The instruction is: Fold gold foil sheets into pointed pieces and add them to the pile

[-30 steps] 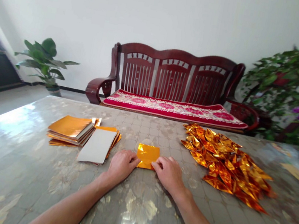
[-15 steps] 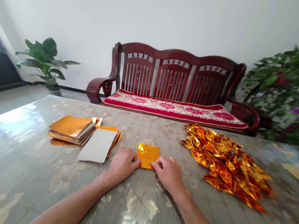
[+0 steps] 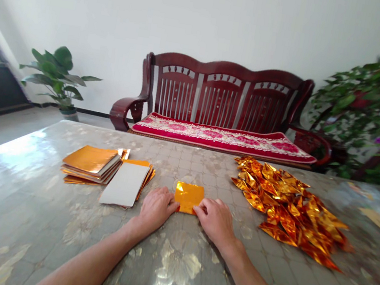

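A small square of gold foil paper (image 3: 188, 196) lies flat on the glossy patterned table (image 3: 169, 265) right in front of me. My left hand (image 3: 155, 208) pinches its near left corner, fingers curled. My right hand (image 3: 215, 220) presses and pinches its near right corner in the same way. Both hands rest on the table top.
To the left lie stacks of gold sheets (image 3: 89, 164) and one stack with its white side up (image 3: 125, 184). A heap of folded gold pieces (image 3: 288, 207) spreads at the right. Beyond the table stand a red wooden bench (image 3: 221, 104) and potted plants (image 3: 373, 110).
The hands and the gold sheet stay almost as they were. The near edge of the sheet lies a little flatter and the view has shifted slightly.
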The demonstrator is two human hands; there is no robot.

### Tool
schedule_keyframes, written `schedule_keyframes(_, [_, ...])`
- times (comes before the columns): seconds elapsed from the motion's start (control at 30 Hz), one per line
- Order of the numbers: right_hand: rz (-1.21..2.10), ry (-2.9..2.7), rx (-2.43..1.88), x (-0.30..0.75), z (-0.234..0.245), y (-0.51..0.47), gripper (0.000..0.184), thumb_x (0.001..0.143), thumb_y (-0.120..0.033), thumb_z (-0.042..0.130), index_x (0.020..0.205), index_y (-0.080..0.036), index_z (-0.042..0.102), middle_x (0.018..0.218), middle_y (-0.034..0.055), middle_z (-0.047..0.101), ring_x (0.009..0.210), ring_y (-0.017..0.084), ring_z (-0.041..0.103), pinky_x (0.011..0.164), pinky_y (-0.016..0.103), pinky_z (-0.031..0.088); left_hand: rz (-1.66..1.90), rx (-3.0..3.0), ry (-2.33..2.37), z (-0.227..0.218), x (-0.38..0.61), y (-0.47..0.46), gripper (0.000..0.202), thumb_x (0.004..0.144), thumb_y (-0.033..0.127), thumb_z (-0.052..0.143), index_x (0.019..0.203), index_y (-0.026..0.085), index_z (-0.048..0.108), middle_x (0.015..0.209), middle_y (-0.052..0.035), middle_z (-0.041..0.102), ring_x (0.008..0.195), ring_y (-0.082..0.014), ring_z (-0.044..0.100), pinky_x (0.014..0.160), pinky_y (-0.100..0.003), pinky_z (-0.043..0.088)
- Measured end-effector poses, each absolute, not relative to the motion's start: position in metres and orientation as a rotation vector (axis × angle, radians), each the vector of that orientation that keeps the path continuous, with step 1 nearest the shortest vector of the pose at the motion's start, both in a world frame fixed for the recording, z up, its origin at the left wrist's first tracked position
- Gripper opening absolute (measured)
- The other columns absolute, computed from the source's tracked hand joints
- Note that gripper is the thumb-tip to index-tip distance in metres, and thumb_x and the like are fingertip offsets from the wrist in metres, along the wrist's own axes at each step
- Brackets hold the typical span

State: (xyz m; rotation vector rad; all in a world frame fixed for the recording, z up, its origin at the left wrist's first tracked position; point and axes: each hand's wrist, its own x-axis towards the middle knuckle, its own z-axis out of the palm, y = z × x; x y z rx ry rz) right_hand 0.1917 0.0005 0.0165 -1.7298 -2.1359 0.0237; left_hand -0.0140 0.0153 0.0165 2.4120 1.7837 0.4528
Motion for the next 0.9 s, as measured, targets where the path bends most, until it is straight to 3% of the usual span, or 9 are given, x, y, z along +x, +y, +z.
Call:
schedule_keyframes(0.7, [-0.056,-2.214,-1.713,0.191,0.015,0.001,0.017,0.091,-0.034,0.061,0.079,-0.023,0.064,0.080,0.0002,0.069,0.080,0.018,0.055,0.071,0.029,0.029,0.275,2.491,1.826,0.018,-0.006,0.009,0.021,0.095,0.033,0.051,0.088,0.018,0.064,0.097,-0.0060,0.060,0.093,-0.0207,0.061,0.079,-0.030,0.047])
schedule_keyframes(0.9, [-0.071,-2.172,-1.714,0.191,0.010,0.001,0.014,0.090,-0.034,0.063,0.082,-0.022,0.062,0.084,0.0004,0.068,0.082,0.019,0.055,0.071,0.031,0.030,0.447,2.599,1.685,0.019,-0.007,0.005,0.018,0.095,0.024,0.053,0.111,0.022,0.059,0.114,-0.0059,0.058,0.105,-0.0215,0.055,0.088,-0.032,0.047])
